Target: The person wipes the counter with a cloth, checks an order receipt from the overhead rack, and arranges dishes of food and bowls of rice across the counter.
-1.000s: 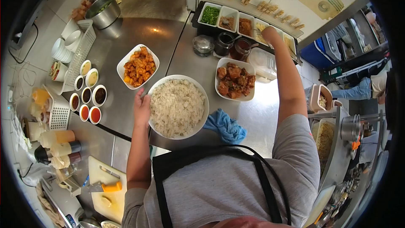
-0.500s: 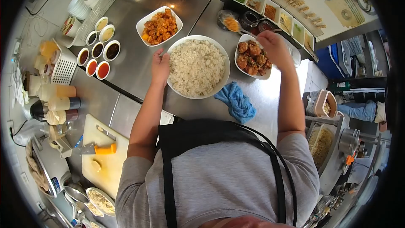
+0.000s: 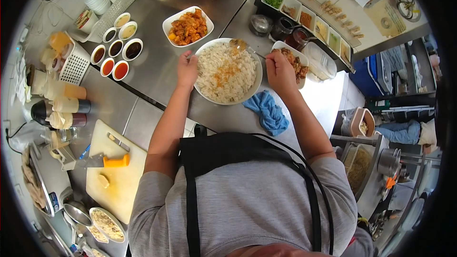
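Note:
A large white bowl (image 3: 252,91) of rice (image 3: 223,78) stands on the steel counter, orange-brown bits scattered across the middle of the rice. At its left rim, my left hand (image 3: 187,70) grips the bowl. My right hand (image 3: 281,69) is closed round the handle of a spoon (image 3: 239,44), whose head is over the rice near the far rim. Partly hidden behind that hand is a white dish (image 3: 305,57) of browned, glazed pieces (image 3: 297,66). A blue cloth (image 3: 267,114) lies crumpled just below the bowl.
A square dish of orange glazed pieces (image 3: 190,27) stands behind the bowl. Several sauce cups (image 3: 121,70) sit at the left. Jars (image 3: 261,24) and a topping rack (image 3: 304,18) line the back right. A cutting board (image 3: 107,192) with a yellow-handled knife (image 3: 115,161) lies at lower left.
My right hand has brought the spoon from beside the jars leftward over the rice. Orange-brown bits now lie on the rice, which was plain before. My left hand stays at the rim.

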Demonstrator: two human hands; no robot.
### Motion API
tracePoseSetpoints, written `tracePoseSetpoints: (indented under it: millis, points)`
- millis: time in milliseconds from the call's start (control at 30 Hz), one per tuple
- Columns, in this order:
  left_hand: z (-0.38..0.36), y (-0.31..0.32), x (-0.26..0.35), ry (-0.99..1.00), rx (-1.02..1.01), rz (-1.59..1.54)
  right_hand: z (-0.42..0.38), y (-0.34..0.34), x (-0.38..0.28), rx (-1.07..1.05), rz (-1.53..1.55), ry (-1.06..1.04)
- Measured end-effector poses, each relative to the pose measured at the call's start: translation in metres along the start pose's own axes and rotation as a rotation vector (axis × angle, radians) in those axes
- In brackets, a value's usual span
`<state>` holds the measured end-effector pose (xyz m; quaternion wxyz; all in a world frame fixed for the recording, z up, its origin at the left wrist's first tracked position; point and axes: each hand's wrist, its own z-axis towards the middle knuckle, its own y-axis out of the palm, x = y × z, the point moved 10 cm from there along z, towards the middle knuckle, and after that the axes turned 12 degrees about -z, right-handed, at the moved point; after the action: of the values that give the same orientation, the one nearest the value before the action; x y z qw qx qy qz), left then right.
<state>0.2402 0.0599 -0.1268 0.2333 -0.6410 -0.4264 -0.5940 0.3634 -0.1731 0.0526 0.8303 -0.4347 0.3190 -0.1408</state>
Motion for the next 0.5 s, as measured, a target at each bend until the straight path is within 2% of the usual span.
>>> tracePoseSetpoints:
  millis: [33,133,233,333,367,400,433,500]
  points:
    - [-0.002,0.001,0.003,0.001,0.002,0.006,0.0,-0.003,-0.001,0.036,-0.045,-0.019]
    - [-0.002,-0.001,0.0,-0.002,0.001,0.024,0.0,0.015,-0.006,-0.03,-0.148,-0.127]
    - [-0.001,0.001,-0.001,0.003,0.003,0.028,0.012,0.022,0.002,-0.042,-0.206,-0.108]
    - [-0.008,-0.004,0.011,0.01,0.048,0.14,0.037,0.015,0.049,0.0,-0.145,0.086]
    - [-0.01,-0.005,0.013,0.012,0.061,0.189,0.05,-0.007,0.058,0.1,-0.102,0.055]
    - [-0.008,-0.011,0.005,0.015,0.072,0.082,0.059,-0.023,0.088,0.13,-0.07,0.182]
    - [-0.007,-0.019,-0.003,0.016,0.084,-0.025,0.068,-0.044,0.11,0.172,-0.18,0.252]
    - [-0.025,-0.024,-0.014,-0.232,0.108,-0.306,0.077,-0.071,0.178,0.271,-0.403,0.328]
